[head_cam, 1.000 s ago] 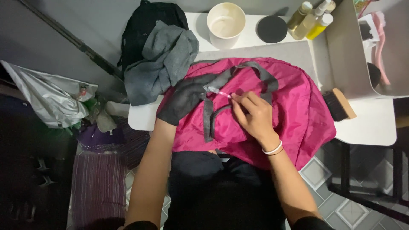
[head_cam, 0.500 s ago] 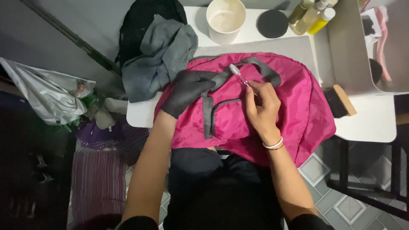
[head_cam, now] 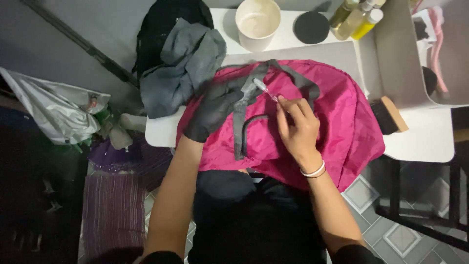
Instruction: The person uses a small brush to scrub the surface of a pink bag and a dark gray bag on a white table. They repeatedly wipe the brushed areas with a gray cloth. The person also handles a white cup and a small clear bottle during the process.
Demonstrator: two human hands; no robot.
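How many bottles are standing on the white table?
3, clustered at the table's far edge, right of the round black lid: an olive-green bottle, a pale yellow bottle and a bright yellow bottle. Their tops are cut off by the frame, so more may be hidden.

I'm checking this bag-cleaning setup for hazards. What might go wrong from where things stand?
1. The right hand holds a small clear dropper-like tool over the magenta fabric backpack; a drip could land beyond the grey strap that the black-gloved left hand steadies.
2. The backpack overhangs the white table toward the lap and could slide.
3. The open white cup stands just behind the bag; a tug might tip it.
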